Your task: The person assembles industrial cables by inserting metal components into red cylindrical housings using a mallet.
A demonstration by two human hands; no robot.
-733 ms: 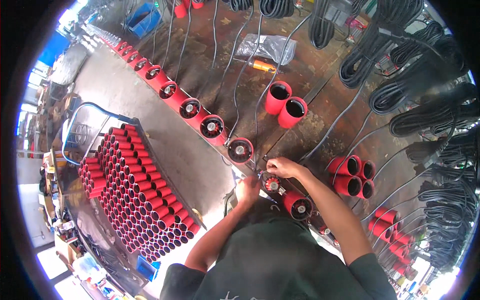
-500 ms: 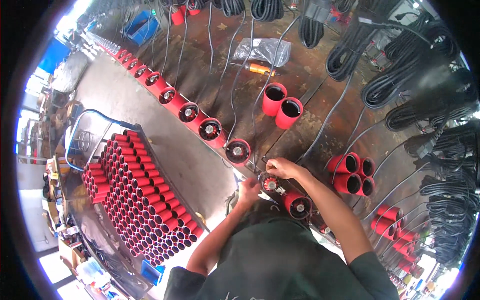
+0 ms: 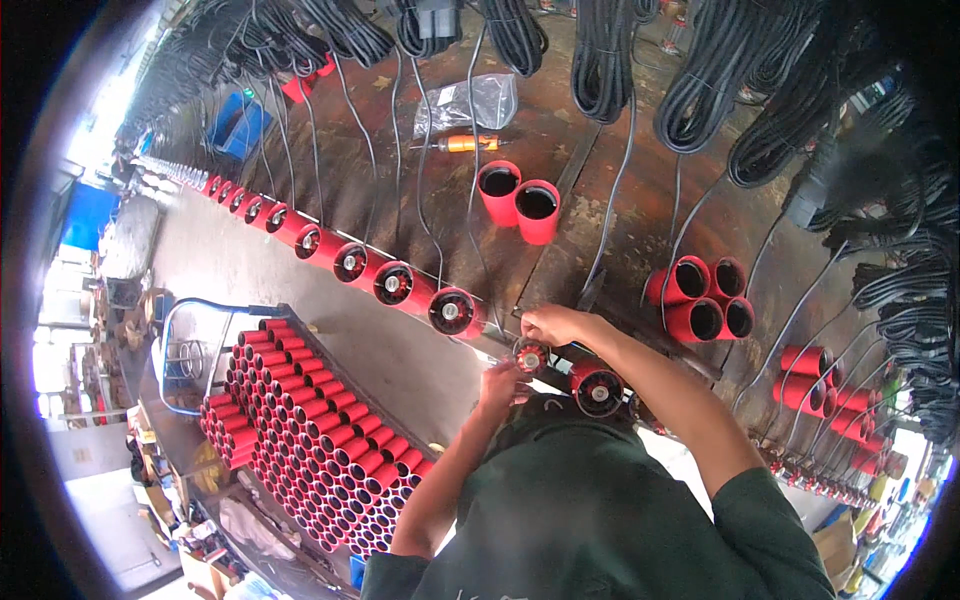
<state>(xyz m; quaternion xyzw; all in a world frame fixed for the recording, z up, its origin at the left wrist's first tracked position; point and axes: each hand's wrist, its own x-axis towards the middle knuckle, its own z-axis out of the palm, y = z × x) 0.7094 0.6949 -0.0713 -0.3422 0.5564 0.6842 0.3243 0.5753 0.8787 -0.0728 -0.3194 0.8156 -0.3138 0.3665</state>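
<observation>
Close to my body at the table edge, a small round part (image 3: pixel 531 358) with a red ring and a silver centre faces up. My left hand (image 3: pixel 504 386) is at its lower left side, fingers curled; what they grip is hidden. Just above the part, my right hand (image 3: pixel 556 325) is closed in a pinch, and I cannot make out what it holds. Right of them, a red cylinder (image 3: pixel 597 388) with a silver-centred core lies near my shirt. Another red cylinder (image 3: pixel 452 312) with a similar core lies left of my hands, at the end of a long row along the edge.
Two red tubes (image 3: pixel 537 212) stand on the brown table (image 3: pixel 420 200), near an orange-bodied tool (image 3: pixel 470 144) and a clear plastic bag (image 3: pixel 466 105). More red tubes (image 3: pixel 706 320) sit to the right. Black cable coils (image 3: pixel 604 75) hang along the far side. A loaded cart (image 3: pixel 310 430) stands left.
The view has shifted, so table and cart appear displaced. My left hand has come closer to the round part's lower side. My right hand stays pinched above it.
</observation>
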